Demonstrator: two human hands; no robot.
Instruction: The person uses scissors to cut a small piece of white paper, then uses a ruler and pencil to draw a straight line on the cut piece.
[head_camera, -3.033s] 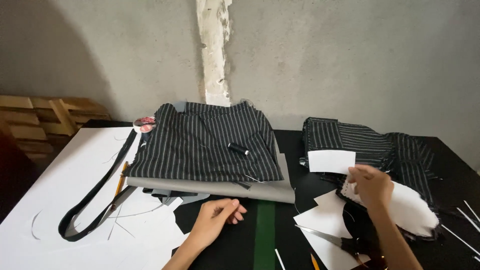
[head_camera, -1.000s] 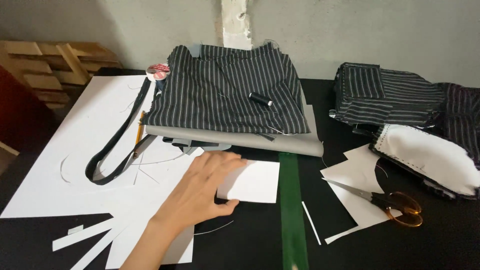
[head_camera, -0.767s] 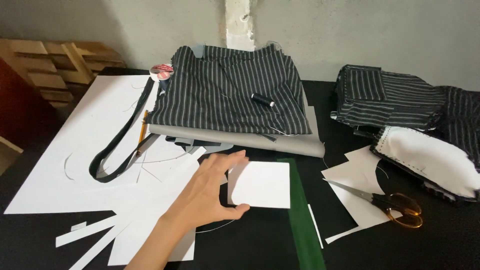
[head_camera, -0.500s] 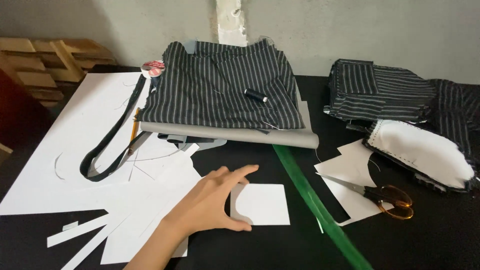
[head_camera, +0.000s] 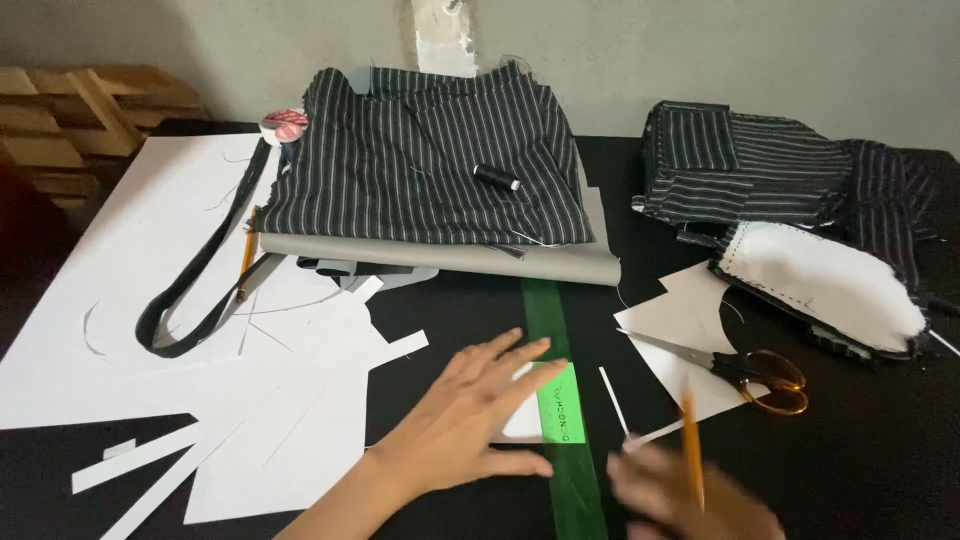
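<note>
The left hand (head_camera: 470, 420) lies flat, fingers spread and released, pressing a small white paper piece (head_camera: 525, 420) onto the black tabletop (head_camera: 860, 440). A translucent green ruler (head_camera: 560, 400) crosses that paper, running from the grey card edge toward the near edge; the fingertips touch its left side. The right hand (head_camera: 700, 505), blurred at the bottom, has its fingers clenched on a yellow pencil (head_camera: 690, 450) held roughly upright, just right of the ruler. Orange-handled scissors (head_camera: 745, 368) rest on white paper offcuts to the right. A black thread spool (head_camera: 496, 177) sits on folded pinstriped fabric (head_camera: 430, 160) at the back. A round red-and-white tape roll (head_camera: 285, 123) lies at the fabric's left corner.
</note>
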